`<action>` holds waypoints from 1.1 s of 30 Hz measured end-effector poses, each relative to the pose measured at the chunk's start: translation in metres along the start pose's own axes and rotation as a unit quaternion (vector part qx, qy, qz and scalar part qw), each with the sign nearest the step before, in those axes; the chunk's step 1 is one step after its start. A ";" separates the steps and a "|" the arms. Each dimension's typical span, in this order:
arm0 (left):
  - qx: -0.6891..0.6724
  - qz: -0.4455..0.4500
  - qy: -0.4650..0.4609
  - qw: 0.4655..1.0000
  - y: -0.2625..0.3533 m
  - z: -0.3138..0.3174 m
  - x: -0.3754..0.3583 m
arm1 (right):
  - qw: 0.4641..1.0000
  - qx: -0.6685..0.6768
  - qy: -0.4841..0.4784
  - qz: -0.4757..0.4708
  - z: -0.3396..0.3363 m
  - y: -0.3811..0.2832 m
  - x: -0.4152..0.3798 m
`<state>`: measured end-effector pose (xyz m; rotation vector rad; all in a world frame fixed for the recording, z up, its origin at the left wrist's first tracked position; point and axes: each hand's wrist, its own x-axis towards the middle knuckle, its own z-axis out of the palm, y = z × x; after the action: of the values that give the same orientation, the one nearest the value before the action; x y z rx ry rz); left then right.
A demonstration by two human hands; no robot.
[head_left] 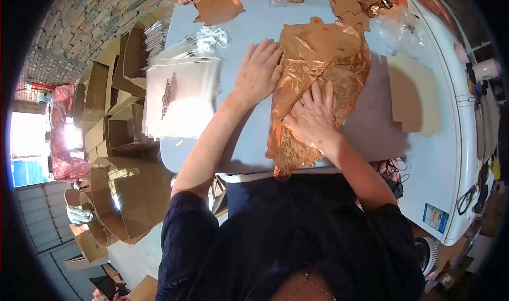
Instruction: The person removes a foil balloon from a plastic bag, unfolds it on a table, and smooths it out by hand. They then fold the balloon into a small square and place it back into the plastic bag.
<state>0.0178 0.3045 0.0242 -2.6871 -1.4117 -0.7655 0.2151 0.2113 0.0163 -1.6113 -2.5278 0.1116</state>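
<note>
A crinkled copper-coloured foil piece (pixel 313 51) lies on the table, partly folded over itself, its lower tip reaching the near edge. My right hand (pixel 315 118) rests flat on its lower middle, fingers spread. Flat beside its upper left edge is my left hand (pixel 258 73), fingers stretched out, the fingertips at the foil's border. Neither hand grips anything. To the left lies a stack of clear plastic bags (pixel 183 94) with dark print, white strings (pixel 213 37) at its top.
More copper foil pieces (pixel 217 4) lie along the far edge. Brown card sheets (pixel 414 94) and crumpled clear plastic (pixel 400 28) are at the right. Open cardboard boxes (pixel 130 195) stand left of the table (pixel 246 14). Dark cables (pixel 392 173) are near the right front.
</note>
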 end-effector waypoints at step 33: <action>0.094 0.049 0.034 0.994 -0.005 0.017 -0.004 | 0.958 0.159 0.229 -0.066 -0.078 0.032 0.017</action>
<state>0.0193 0.3081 0.0061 -2.5405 -1.2577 -0.6742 0.2489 0.2393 0.0906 -1.1795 -2.1223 0.1068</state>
